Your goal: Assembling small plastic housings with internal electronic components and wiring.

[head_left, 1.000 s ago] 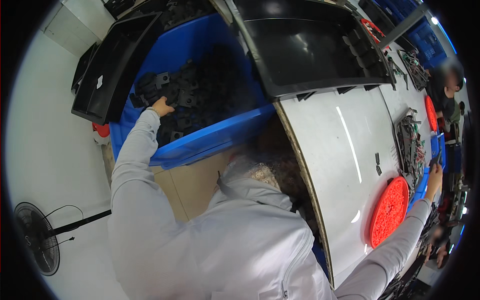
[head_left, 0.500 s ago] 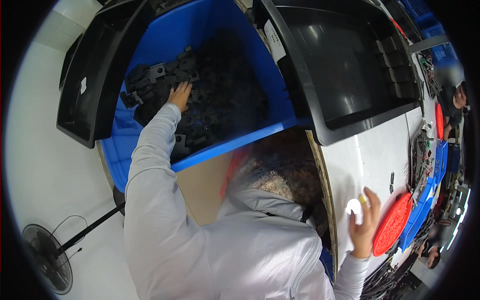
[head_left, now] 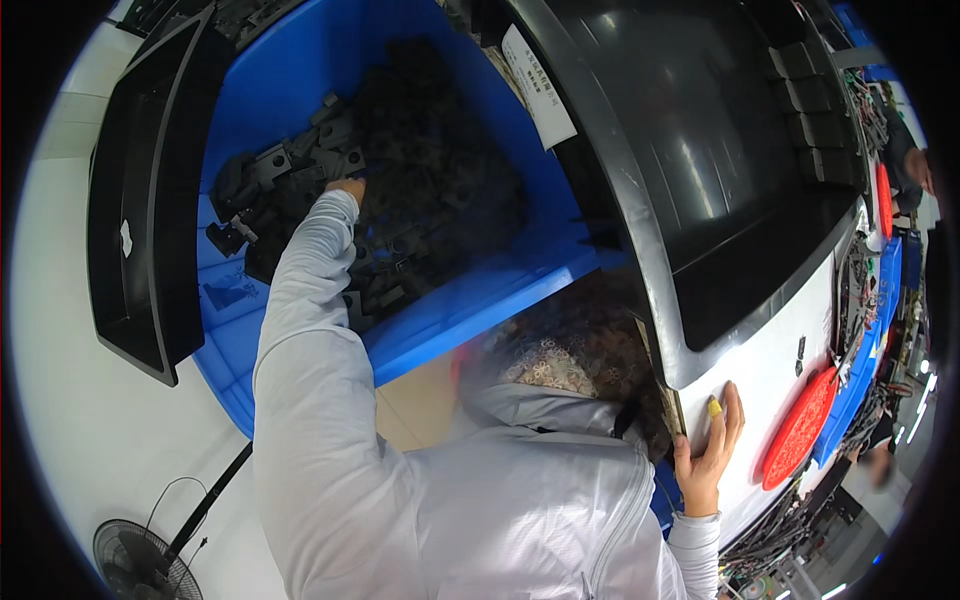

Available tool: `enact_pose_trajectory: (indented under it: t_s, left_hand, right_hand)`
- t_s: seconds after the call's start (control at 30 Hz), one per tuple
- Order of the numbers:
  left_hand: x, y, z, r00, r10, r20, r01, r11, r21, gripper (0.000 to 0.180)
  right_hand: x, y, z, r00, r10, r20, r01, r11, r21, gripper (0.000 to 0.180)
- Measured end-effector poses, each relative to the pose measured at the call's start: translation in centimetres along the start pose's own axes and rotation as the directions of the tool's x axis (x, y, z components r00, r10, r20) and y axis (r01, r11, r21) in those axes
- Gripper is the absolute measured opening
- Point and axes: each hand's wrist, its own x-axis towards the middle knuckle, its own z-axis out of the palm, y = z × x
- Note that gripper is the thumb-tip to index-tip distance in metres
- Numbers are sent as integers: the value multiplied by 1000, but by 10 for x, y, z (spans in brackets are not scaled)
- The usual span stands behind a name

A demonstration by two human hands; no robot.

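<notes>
My left hand [head_left: 348, 187] reaches down into a big blue bin [head_left: 480, 315] and touches the heap of small black plastic parts [head_left: 290, 165] there. Its fingers are hidden among the parts and behind the wrist, so whether it grips one does not show. My right hand [head_left: 706, 465] rests at the edge of the white table [head_left: 745, 440] on the right, fingers stretched out and apart, with nothing in it. One of its fingers wears a yellow covering on the tip.
A large black tray [head_left: 640, 210] stands on the table at the upper right, and another black tray [head_left: 165, 240] at the bin's left. A red round tray [head_left: 800, 430] and a small black piece [head_left: 800, 355] are on the table. A fan [head_left: 145, 560] stands lower left.
My left hand, earlier spread over the parts, has dug in, its fingers now out of sight. My right hand has come down to the table edge. The whole view has shifted slightly.
</notes>
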Motion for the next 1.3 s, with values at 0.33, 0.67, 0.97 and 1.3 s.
enact_pose_trajectory:
  t_s: [0.33,0.67,0.97,1.3]
  left_hand:
    - [-15,-47,22,994,39,-107,-83,892,-444,70]
    - [-22,-47,36,972,73,-224,-183,836,-518,72]
    - [3,-24,54,957,-147,-250,-287,-352,-891,39]
    - [22,34,51,864,-503,15,-199,-367,-909,78]
  right_hand:
    - [-1,4,1,1000,0,-16,0,1000,-7,49]
    - [-2,5,2,1000,-6,-19,6,1000,-14,49]
    - [1,3,3,1000,-12,-22,12,1000,-6,49]
    - [-1,6,3,1000,11,-18,-11,1000,-23,49]
